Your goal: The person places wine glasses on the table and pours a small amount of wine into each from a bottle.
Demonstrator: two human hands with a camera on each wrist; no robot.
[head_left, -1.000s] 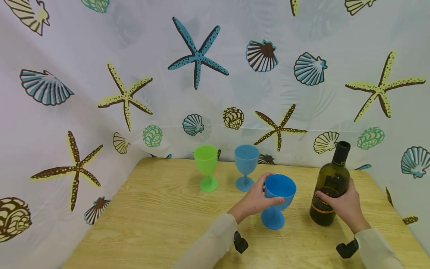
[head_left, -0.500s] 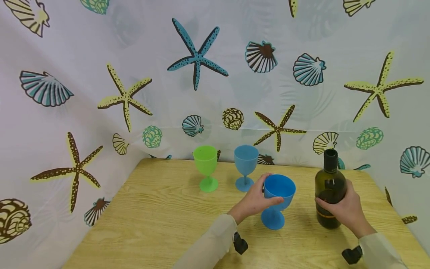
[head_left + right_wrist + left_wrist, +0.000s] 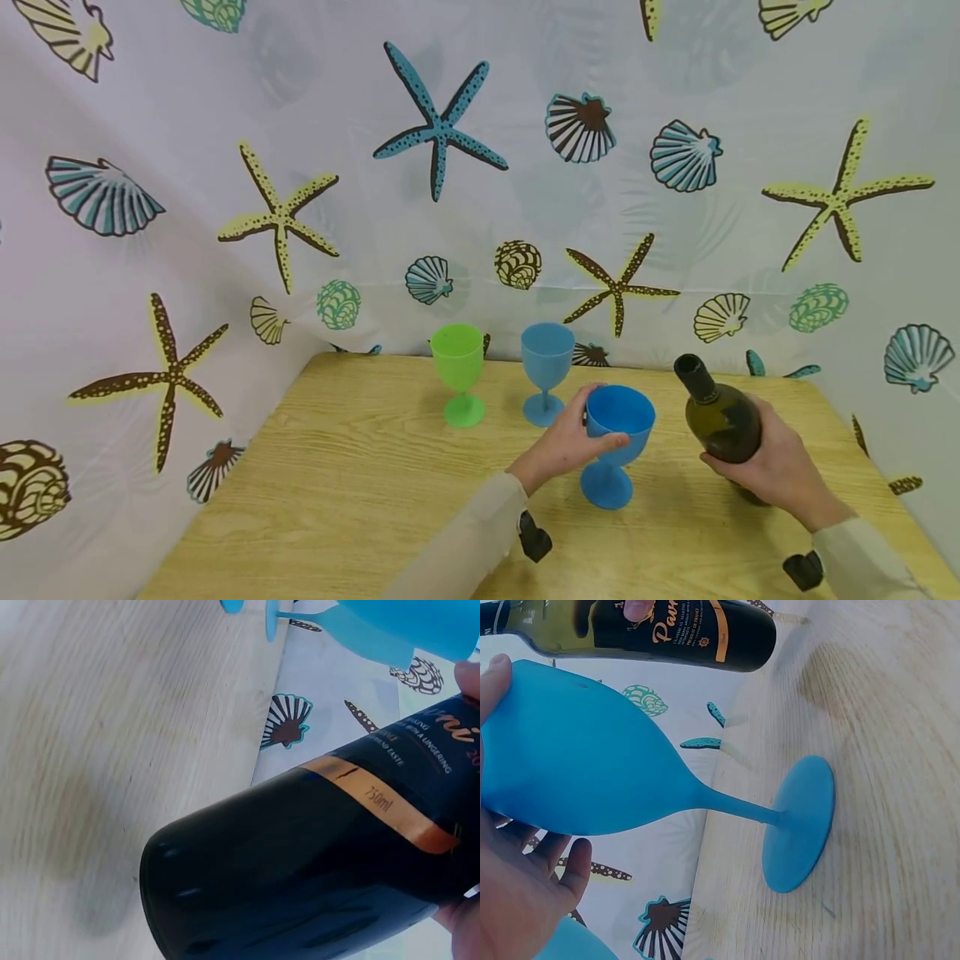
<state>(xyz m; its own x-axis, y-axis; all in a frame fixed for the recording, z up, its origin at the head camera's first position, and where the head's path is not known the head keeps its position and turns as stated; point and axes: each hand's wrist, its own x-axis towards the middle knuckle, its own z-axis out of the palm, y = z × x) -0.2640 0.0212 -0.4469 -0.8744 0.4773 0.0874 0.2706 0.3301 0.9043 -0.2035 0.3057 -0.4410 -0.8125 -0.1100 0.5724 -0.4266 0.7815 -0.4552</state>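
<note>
Left hand (image 3: pixel 561 452): thumb and fingers curled round the bowl of the blue goblet (image 3: pixel 621 411). Probably light, stiff plastic, low breakage risk; smooth wall may slip. Bowl grip seems sound; the thin stem likely gives less control.

Right hand (image 3: pixel 782 468): gripping the dark bottle (image 3: pixel 723 427) round its body, at the goblet's 3 o'clock; neck tilted toward 11 o'clock, base apart from the table (image 3: pixel 360 475). Presumably glass: rigid, breakable, slick, the heavier piece; fill level not readable. Hold mid-body, across the label.

Beyond, from the held goblet: pale blue goblet (image 3: pixel 547 357) and green goblet (image 3: pixel 458 358), both near 10 o'clock, upright.
</note>
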